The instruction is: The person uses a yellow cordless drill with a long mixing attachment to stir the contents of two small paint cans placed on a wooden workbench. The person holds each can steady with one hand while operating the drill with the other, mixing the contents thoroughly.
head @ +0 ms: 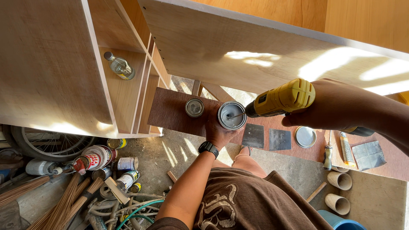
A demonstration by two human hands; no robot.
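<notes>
I observe the right hand [330, 104] closed fully around the grip of a yellow cordless drill [281, 99], whose thin stirring rod [235, 115] dips into an open tin [231, 115] of pale grey filler. The left hand [218, 130], wearing a black wristwatch [208, 148], is wrapped partway around the tin from the near side, fingers curled against its wall. The tin sits on a dark brown board [170, 111], just beside 1 smaller open tin [194, 107].

In my judgement, good practice here means keeping the rod centred and low in the tin, running slowly, and holding the tin firm so it cannot spin or tip off the board.

The tin's lid [305, 136] lies well apart to the right, beyond 2 dark square scrapers [266, 138].
</notes>
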